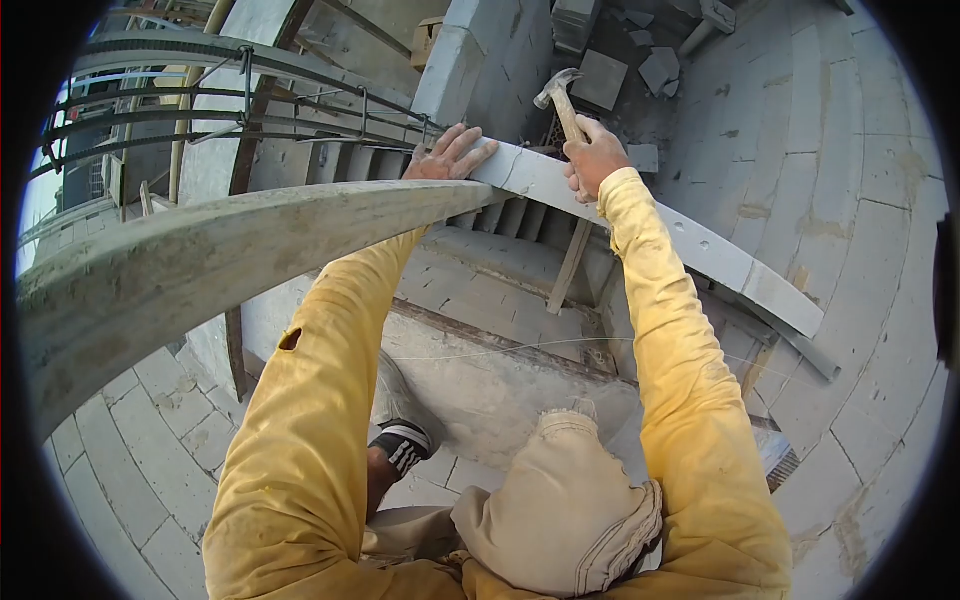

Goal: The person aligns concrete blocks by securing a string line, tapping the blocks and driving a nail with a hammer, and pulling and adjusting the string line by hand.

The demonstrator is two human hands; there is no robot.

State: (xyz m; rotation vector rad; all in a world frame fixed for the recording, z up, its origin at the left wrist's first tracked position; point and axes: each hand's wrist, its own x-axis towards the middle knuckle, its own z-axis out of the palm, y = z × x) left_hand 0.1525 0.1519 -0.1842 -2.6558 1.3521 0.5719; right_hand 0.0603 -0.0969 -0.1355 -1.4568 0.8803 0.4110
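In my right hand [597, 160] is a claw hammer [566, 110], gripped by its pale wooden handle with the metal head raised. The hand is above a long white block strip [690, 240], which has a few small holes in its face. My left hand [450, 158], dusty and with its fingers spread, lies at the strip's left end, fingertips on its edge. A thin crack runs down the strip just right of those fingers. Closer to me, a grey beam [250, 225] passes in front of my left wrist.
Steel rebar [300, 100] runs in from the left toward my left hand. A block pillar [480, 60] stands ahead, with broken block pieces [658, 70] on the floor beside it. Below are steps and a wooden prop [570, 265]. A thin line crosses above a low ledge [490, 365].
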